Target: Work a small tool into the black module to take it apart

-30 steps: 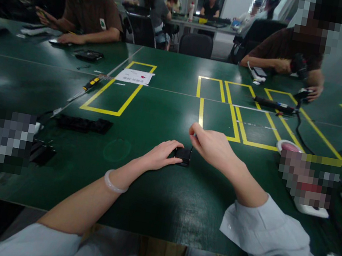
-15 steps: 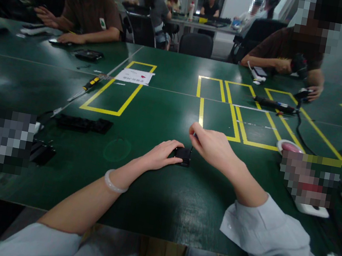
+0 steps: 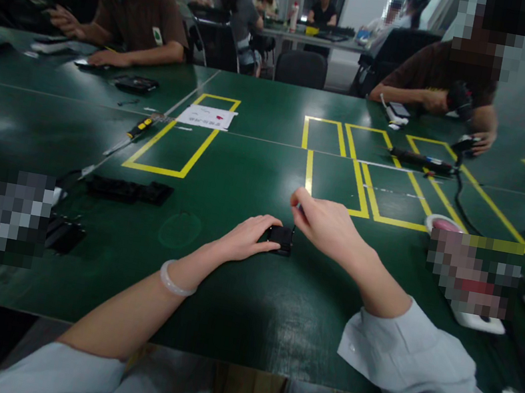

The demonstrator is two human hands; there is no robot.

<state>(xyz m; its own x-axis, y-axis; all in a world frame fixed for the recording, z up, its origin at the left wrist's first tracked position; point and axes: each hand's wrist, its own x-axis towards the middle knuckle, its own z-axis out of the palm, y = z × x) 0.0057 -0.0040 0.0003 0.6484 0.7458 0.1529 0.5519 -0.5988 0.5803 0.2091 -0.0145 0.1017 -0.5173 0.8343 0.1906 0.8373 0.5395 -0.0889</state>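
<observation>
Head camera is showing almost nothing changing over the last second: the left hand [image 3: 248,238] is still pinching the small black block [image 3: 281,238] near the table's [image 3: 232,313] front edge, while the right hand [image 3: 326,225], fingers closed, is hovering just beside it.

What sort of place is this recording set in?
Probably a shared assembly or training workshop: a long green table marked with yellow tape boxes, a screwdriver lying on it, and other people seated around handling small black parts.
</observation>
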